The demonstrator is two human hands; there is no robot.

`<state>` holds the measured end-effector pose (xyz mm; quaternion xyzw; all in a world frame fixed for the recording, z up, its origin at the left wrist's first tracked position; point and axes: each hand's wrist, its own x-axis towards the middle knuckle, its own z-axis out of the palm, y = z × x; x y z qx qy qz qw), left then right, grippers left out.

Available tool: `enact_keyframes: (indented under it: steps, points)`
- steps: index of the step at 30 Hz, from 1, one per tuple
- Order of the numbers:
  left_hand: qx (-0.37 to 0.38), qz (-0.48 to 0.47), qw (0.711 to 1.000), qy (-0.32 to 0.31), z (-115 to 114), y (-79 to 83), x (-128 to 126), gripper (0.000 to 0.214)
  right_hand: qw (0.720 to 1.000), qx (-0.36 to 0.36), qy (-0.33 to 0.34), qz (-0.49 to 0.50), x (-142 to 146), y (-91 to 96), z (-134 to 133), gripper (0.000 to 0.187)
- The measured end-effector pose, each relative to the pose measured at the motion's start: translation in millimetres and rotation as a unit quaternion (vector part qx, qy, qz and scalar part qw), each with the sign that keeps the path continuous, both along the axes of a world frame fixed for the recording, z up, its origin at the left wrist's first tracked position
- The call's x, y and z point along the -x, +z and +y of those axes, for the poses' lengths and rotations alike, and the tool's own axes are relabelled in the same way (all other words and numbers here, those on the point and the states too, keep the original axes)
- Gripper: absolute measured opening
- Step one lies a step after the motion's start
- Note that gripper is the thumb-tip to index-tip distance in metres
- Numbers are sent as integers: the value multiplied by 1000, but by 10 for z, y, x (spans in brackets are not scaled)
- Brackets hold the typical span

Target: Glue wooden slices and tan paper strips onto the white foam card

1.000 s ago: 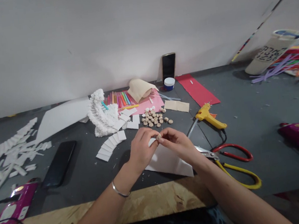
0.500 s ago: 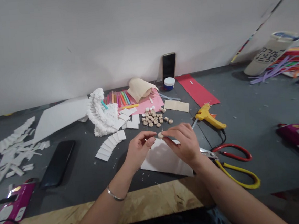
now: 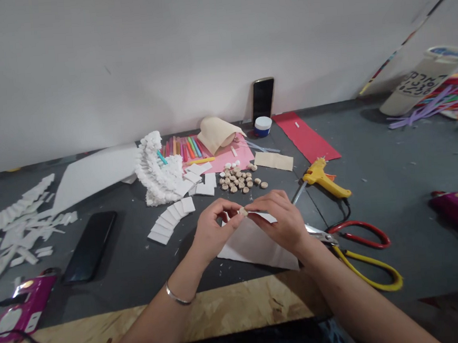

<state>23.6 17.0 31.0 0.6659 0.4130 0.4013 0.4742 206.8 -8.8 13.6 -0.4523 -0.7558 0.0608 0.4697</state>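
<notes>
Your left hand point(image 3: 218, 230) and right hand point(image 3: 278, 223) are together, their fingertips pinching a small wooden disc point(image 3: 243, 211) just above a white paper sheet point(image 3: 254, 249). You have a loose cluster of matching wooden discs point(image 3: 235, 179) ahead of your hands, white card squares point(image 3: 169, 222) to your left, and a yellow glue gun point(image 3: 325, 179) and red-and-yellow scissors point(image 3: 359, 240) to your right

A glue gun point(image 3: 322, 180) lies behind the scissors point(image 3: 329, 236), right of the wooden discs point(image 3: 235, 180).
</notes>
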Motion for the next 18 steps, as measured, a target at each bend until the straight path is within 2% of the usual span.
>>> enact_keyframes:
  steps: [4, 7, 10, 13, 15, 18]
  points:
    - [-4, -6, 1000, 8, 18, -46, 18, 15, 986, 142, 26, 79, 6, 12, -45, 18]
    - [3, -12, 1000, 1, 21, -92, 21, 15, 959, 226, 4, 171, -21, -21, -52, 16]
    - [20, -19, 1000, -1, 20, -118, 14, 17, 930, 272, -30, 247, -78, -73, -24, 21]
    - [51, -33, 998, 15, 31, -133, 12, 21, 924, 284, -47, 252, -103, -98, 5, 24]
    - [72, -44, 996, 25, 44, -148, 17, 25, 920, 298, -11, 255, -80, -95, 10, 24]
    - [85, -56, 994, 29, 59, -171, 27, 27, 898, 314, 98, 293, -19, -76, 1, 27]
